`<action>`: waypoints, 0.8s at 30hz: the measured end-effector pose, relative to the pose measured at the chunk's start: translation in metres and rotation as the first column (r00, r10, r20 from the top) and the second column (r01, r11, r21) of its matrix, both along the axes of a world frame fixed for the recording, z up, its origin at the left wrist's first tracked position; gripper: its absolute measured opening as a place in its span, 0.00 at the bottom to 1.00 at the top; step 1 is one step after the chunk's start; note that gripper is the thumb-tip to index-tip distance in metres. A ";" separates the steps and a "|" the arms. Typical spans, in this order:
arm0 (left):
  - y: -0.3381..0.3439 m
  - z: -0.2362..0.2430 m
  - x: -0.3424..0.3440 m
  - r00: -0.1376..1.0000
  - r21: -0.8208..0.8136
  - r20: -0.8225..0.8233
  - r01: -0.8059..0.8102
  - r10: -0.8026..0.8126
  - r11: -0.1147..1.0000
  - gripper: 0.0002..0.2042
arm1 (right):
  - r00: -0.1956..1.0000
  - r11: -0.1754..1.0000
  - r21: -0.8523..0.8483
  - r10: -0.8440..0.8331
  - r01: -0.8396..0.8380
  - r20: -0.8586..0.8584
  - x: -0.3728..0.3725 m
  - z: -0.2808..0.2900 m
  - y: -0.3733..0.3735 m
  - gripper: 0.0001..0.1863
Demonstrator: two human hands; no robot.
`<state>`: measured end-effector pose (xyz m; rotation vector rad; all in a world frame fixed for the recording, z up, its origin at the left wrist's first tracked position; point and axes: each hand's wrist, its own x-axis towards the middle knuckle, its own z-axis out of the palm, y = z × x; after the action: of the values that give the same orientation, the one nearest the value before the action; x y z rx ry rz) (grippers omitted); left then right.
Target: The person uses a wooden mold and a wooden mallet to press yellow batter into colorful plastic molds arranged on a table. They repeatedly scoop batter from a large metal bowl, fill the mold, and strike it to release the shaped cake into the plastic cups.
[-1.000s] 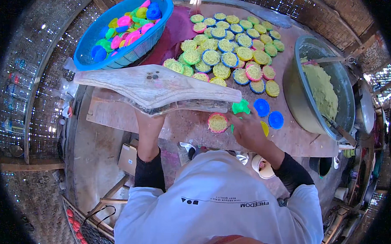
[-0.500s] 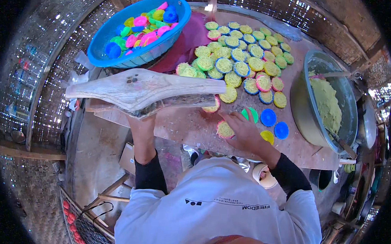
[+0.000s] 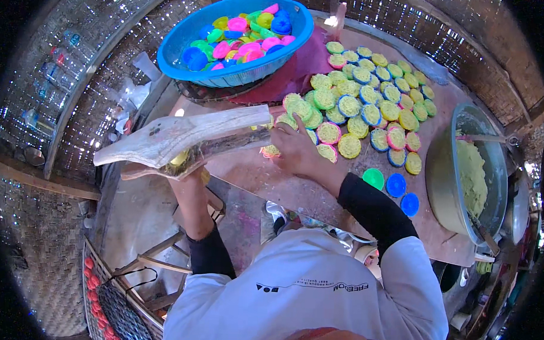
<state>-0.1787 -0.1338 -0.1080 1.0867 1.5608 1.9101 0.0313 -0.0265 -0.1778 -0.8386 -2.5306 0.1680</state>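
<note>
A two-armed wooden press (image 3: pixel 201 128) with pale, worn wood slants across the left of the table. My right hand (image 3: pixel 297 148) is closed around its right end, one finger stretched upward. My left hand (image 3: pixel 189 185) reaches up under the press's left part, its fingers mostly hidden. Something yellow shows in the gap between the arms, just above the left hand. A pink-edged noodle round (image 3: pixel 271 151) peeks out below my right fingers. Beyond the right hand, many yellowish noodle rounds (image 3: pixel 349 146) lie on coloured discs, some overlapping.
A blue basin (image 3: pixel 168 61) heaped with coloured discs stands far left. A deep metal basin (image 3: pixel 442 176) of pale green dough sits at the right. Near it lie a bare green disc (image 3: pixel 373 178) and blue discs (image 3: pixel 396 185). The wooden table (image 3: pixel 265 185) ends close to my body.
My right hand has left the noodle round at the table's front and moved left onto the press end. The press's right end has tilted up. My sleeve covers the yellow disc's former spot.
</note>
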 end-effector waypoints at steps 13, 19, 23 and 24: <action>0.035 0.008 0.121 0.725 -0.003 -0.485 0.558 -0.489 0.830 0.27 | 0.978 0.321 -0.926 0.014 -0.201 -0.208 0.160 0.160 -0.066 0.30; 0.109 0.058 0.176 0.175 0.180 -0.490 0.979 -0.854 0.098 0.42 | 0.848 0.237 -0.922 -0.374 -0.305 -0.376 0.242 0.175 -0.128 0.35; 0.149 0.062 0.223 -0.453 0.826 -0.078 0.470 -0.888 -0.312 0.43 | 0.837 0.125 -0.965 -0.480 -0.230 -0.262 0.275 0.160 -0.139 0.34; 0.154 0.053 0.234 -0.594 0.874 -0.129 0.309 -0.794 -0.374 0.43 | 0.844 0.040 -0.973 -0.490 -0.228 -0.218 0.284 0.151 -0.136 0.34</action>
<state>0.0553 0.0200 -0.0551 0.7464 -0.8649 0.8734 0.3148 -0.1624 -0.0270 -1.2304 -1.3643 2.0473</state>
